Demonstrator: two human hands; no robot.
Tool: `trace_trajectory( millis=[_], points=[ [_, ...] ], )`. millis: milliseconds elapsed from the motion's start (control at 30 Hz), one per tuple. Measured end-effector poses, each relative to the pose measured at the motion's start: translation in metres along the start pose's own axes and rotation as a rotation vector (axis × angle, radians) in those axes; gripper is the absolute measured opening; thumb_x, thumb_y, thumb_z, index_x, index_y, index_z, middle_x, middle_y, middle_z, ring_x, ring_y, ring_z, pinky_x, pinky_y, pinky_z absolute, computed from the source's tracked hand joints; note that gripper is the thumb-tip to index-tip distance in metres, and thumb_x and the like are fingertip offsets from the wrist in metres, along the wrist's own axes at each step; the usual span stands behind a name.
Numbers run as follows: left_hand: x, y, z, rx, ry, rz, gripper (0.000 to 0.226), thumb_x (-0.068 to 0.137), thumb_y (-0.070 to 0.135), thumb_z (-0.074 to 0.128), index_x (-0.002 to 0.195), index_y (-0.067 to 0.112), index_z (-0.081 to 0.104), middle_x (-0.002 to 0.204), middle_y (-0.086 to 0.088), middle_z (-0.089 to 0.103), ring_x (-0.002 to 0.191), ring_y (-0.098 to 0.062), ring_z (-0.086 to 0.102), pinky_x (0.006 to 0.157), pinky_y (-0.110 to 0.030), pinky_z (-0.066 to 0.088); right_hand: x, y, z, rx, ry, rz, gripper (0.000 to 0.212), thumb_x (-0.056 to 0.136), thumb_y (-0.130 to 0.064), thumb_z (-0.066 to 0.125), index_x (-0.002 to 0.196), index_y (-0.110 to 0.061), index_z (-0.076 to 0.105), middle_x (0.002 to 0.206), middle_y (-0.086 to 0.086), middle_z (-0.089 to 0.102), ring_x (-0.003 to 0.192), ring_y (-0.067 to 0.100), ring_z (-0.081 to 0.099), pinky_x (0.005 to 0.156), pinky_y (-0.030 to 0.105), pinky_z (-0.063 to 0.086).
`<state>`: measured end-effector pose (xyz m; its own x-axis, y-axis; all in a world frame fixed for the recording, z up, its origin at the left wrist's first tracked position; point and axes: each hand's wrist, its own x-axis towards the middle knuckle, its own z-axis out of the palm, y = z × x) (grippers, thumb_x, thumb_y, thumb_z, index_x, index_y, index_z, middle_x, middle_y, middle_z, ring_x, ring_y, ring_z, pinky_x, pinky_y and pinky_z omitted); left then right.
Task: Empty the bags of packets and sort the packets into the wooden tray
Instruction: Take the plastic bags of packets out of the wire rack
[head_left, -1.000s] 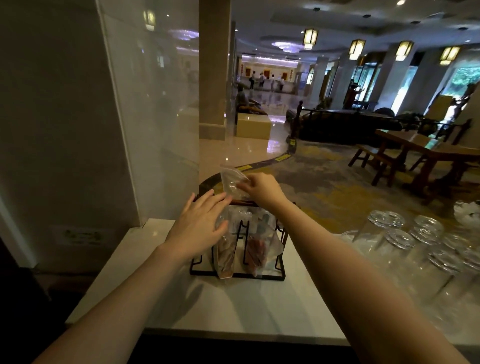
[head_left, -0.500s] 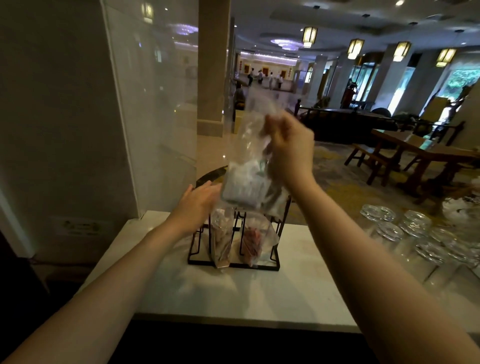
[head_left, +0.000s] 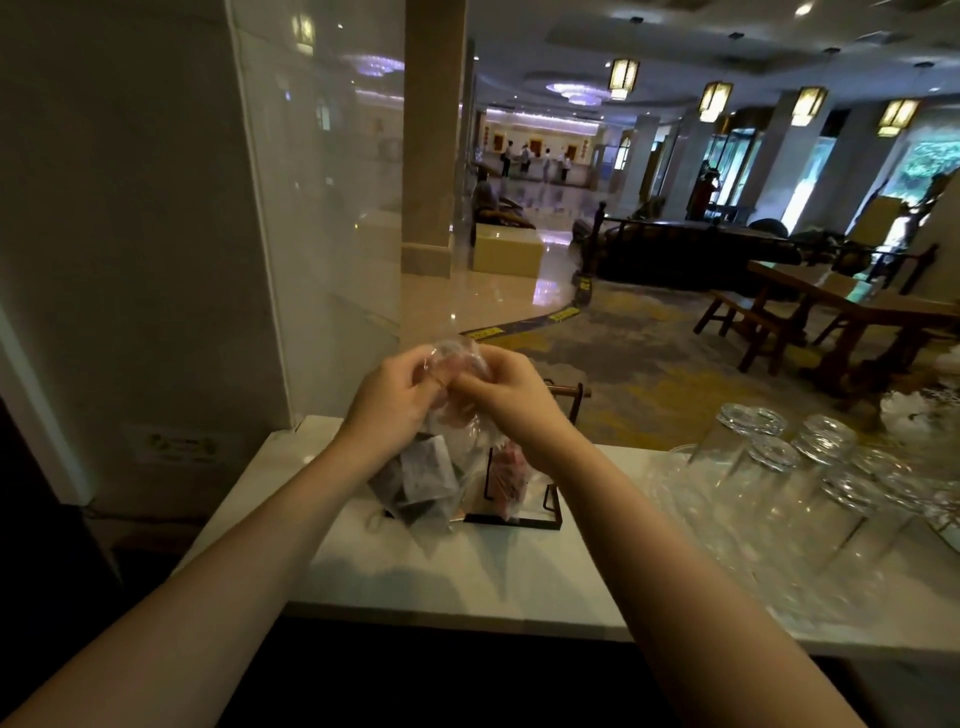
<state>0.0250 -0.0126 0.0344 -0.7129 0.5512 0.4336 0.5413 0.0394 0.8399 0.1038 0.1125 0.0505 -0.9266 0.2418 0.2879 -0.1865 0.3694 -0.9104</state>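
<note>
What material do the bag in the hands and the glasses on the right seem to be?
Bag: thin clear plastic, probably; it crinkles and the packets show through. Glasses: clear glass, likely; thick glossy bases catch the light.

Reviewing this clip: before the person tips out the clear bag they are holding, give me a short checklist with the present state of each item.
1. Both hands on the bag: ok. The left hand and right hand pinch the top of the clear bag.
2. Bag mouth open: cannot tell; the fingers and crumpled plastic hide it.
3. Packets still inside: ok. Dark and grey packets hang in the bag's lower part.
4. Tray free to receive packets: not ok. Another bag of red packets sits in the tray.
5. Bare counter in front for tipping out: ok.
6. Upturned glasses apart from the hands: ok, they stand off to the right.
</note>
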Motion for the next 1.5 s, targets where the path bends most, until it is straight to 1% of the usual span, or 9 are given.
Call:
trace_trajectory(
  millis=[67, 167, 367, 467, 633, 733, 1033, 1233, 1500],
  points=[
    [0.003, -0.001, -0.007, 0.219, 0.076, 0.080, 0.035, 0.091, 0.046, 0.050, 0.092, 0.017, 0.070, 0.078, -0.003, 0.070, 0.073, -0.017, 0.064, 0.065, -0.033, 0.049, -0.005, 0.011, -0.012, -0.034, 0.108, -0.001, 0.020, 0.091, -0.029, 0.059, 0.098, -0.012, 0.066, 0.083, 0.001, 0.070, 0.075, 0.018, 0.067, 0.071, 0.036, 0.056],
    [0.013, -0.007, -0.016, 0.524, 0.104, 0.049, 0.039, 0.094, 0.044, 0.044, 0.071, 0.018, 0.060, 0.066, -0.002, 0.058, 0.063, -0.021, 0.056, 0.058, -0.033, 0.042, -0.004, 0.034, -0.028, -0.689, 0.336, 0.004, 0.024, 0.090, -0.037, 0.057, 0.093, -0.015, 0.065, 0.087, -0.001, 0.069, 0.083, 0.018, 0.064, 0.072, 0.039, 0.054],
    [0.020, -0.045, -0.002, 0.731, -0.286, 0.118, 0.030, 0.096, 0.032, 0.044, 0.067, 0.034, 0.053, 0.144, 0.007, 0.045, 0.107, -0.012, 0.054, 0.094, -0.038, 0.047, -0.015, 0.061, -0.014, -1.340, 0.139, 0.078, 0.016, 0.087, -0.021, 0.056, 0.099, -0.011, 0.059, 0.098, 0.009, 0.069, 0.103, 0.031, 0.053, 0.086, 0.039, 0.039],
    [0.026, -0.065, -0.001, 0.827, -0.327, 0.107, 0.034, 0.095, 0.033, 0.044, 0.062, 0.039, 0.046, 0.153, 0.008, 0.032, 0.142, -0.022, 0.029, 0.116, -0.049, 0.026, -0.015, 0.062, -0.015, -1.293, 0.159, 0.080, 0.016, 0.084, -0.006, 0.057, 0.099, -0.010, 0.060, 0.095, 0.011, 0.069, 0.098, 0.032, 0.056, 0.084, 0.037, 0.039],
    [0.026, -0.056, -0.008, 0.807, -0.436, 0.088, 0.028, 0.096, 0.036, 0.045, 0.083, 0.028, 0.069, 0.157, 0.014, 0.016, 0.147, -0.022, 0.010, 0.120, -0.044, 0.009, -0.014, 0.038, -0.018, -0.610, 0.445, -0.007, 0.013, 0.084, 0.002, 0.054, 0.088, -0.009, 0.059, 0.080, 0.005, 0.065, 0.076, 0.026, 0.061, 0.067, 0.042, 0.051],
    [0.022, -0.051, -0.019, 0.783, -0.537, 0.121, 0.024, 0.089, 0.038, 0.058, 0.066, 0.038, 0.063, 0.156, 0.019, 0.004, 0.147, -0.014, 0.001, 0.121, -0.042, 0.007, -0.010, 0.009, -0.021, -0.366, 0.633, -0.188, 0.016, 0.095, -0.007, 0.045, 0.087, -0.008, 0.059, 0.072, -0.003, 0.059, 0.064, 0.014, 0.056, 0.059, 0.029, 0.045],
    [0.012, -0.054, -0.022, 1.088, -0.593, 0.329, 0.027, 0.083, 0.052, 0.059, 0.082, 0.030, 0.075, 0.160, 0.009, 0.005, 0.148, -0.016, -0.005, 0.113, -0.030, -0.009, 0.004, 0.046, 0.010, -0.596, 0.135, 0.292, 0.036, 0.087, -0.045, 0.055, 0.115, -0.022, 0.053, 0.103, 0.004, 0.068, 0.085, 0.022, 0.065, 0.076, 0.040, 0.056],
    [0.010, -0.052, -0.025, 1.169, -0.545, 0.401, 0.028, 0.083, 0.057, 0.055, 0.079, 0.035, 0.072, 0.158, 0.012, -0.008, 0.147, -0.026, -0.012, 0.113, -0.043, -0.013, 0.009, 0.044, 0.033, -1.127, 0.155, 0.097, 0.028, 0.094, -0.034, 0.051, 0.111, -0.013, 0.059, 0.099, 0.010, 0.068, 0.088, 0.029, 0.065, 0.062, 0.033, 0.041],
    [0.016, -0.054, -0.023, 1.132, -0.537, 0.333, 0.028, 0.082, 0.056, 0.056, 0.076, 0.035, 0.073, 0.161, 0.008, 0.003, 0.148, -0.021, 0.001, 0.117, -0.040, -0.003, 0.017, 0.062, 0.051, -1.174, 0.104, 0.141, 0.014, 0.090, -0.021, 0.060, 0.094, -0.009, 0.066, 0.091, 0.010, 0.069, 0.084, 0.028, 0.068, 0.063, 0.035, 0.047]
  ],
)
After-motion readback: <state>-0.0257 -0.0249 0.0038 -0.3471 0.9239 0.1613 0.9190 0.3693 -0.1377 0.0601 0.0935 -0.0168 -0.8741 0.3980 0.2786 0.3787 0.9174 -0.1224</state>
